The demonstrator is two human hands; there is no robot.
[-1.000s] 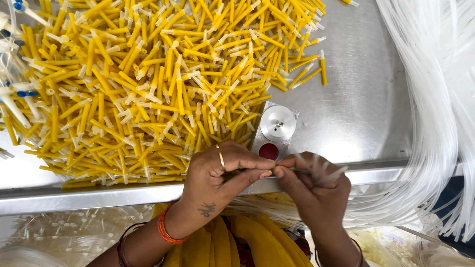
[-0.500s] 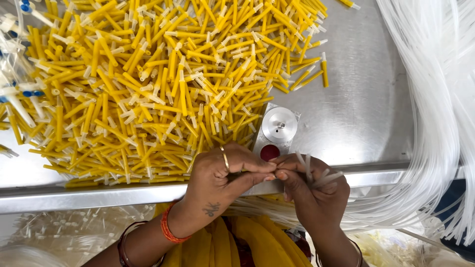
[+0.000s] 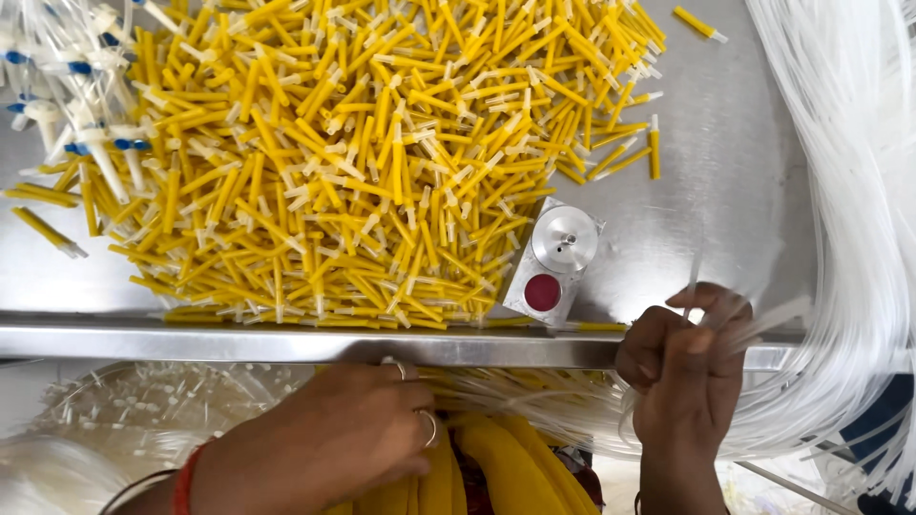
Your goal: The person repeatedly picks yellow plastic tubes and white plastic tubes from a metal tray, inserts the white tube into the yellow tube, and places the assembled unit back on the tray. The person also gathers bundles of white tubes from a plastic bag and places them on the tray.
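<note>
Hands seen from above at the front rim (image 3: 286, 343) of a steel table (image 3: 744, 191). Right hand (image 3: 687, 367) raised at the rim, fingers pinched together on thin clear tubes (image 3: 859, 238), which fan up and rightward into a thick white bundle along the table's right side. Left hand (image 3: 353, 439) lower, below the rim and well apart from the right, fingers curled over yellow cloth (image 3: 506, 467); whether anything sits in its grip cannot be told. Big heap of yellow caps (image 3: 363, 162) covering the table's left and middle, reaching right down to the rim. Small grey block (image 3: 553, 262) with a red button and a round metal top just right of the heap, close above the right hand. Blue-tipped white pieces (image 3: 76, 95) at far left. Bare steel between block and tubes, the only open stretch.
</note>
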